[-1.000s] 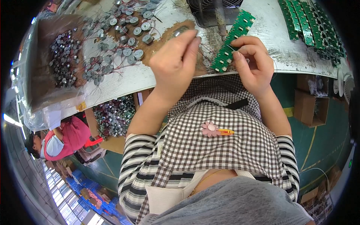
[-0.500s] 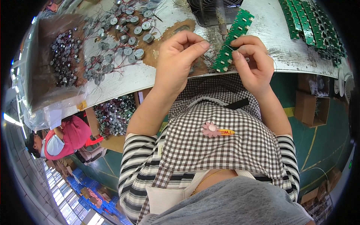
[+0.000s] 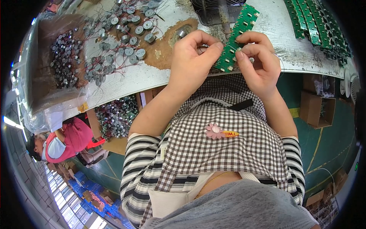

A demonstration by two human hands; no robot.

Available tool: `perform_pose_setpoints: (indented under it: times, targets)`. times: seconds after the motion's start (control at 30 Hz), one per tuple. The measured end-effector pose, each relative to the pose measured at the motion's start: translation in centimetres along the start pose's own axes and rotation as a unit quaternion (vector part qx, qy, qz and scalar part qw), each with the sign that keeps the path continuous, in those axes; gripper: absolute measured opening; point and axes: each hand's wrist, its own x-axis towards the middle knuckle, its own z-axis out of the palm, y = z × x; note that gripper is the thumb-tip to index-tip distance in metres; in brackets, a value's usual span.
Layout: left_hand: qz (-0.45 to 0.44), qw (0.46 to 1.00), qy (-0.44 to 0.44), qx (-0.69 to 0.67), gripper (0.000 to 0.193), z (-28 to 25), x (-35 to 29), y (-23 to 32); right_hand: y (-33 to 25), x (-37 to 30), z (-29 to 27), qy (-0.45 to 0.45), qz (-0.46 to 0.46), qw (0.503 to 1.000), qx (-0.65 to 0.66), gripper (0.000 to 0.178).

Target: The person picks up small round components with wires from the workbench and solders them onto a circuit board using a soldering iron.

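Observation:
A long green circuit board [image 3: 246, 21] lies at a slant between my hands, with small pale parts along its edges. My left hand [image 3: 194, 61] is closed in a pinch at the board's left edge; what its fingertips hold is too small to make out. A small round metal motor [image 3: 181, 34] shows just behind its knuckles. On the board's other side my right hand [image 3: 260, 63] is closed, thumb and fingers pinching a thin wire [image 3: 233, 47] whose tip reaches over the board. A metal rod [image 3: 225, 21] comes down close to the board's left edge.
Many small motors with red wires [image 3: 129, 40] spread over the white table's left side, beside a plastic-lined box [image 3: 42, 84] of more. A black fan [image 3: 209, 13] stands at the back. Green boards [image 3: 312, 26] lie far right. A seated person [image 3: 66, 141] is at left.
My left hand has moved right to the board's edge, and the motor behind it has come into view. The board has shifted slightly; my right hand stays nearly in place.

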Motion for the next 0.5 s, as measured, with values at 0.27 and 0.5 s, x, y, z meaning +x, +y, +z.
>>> perform_pose_setpoints:
  times: [0.27,0.5]
  targets:
    - [0.028,0.999,0.027,0.022,0.012,0.4,0.4,0.3,0.0,1.0,0.1,0.011,-0.030,0.999,-0.036,0.007]
    - [0.041,0.998,0.026,0.027,0.011,0.4,-0.1,-0.4,-0.3,0.0,0.1,-0.002,0.007,1.000,-0.007,0.007]
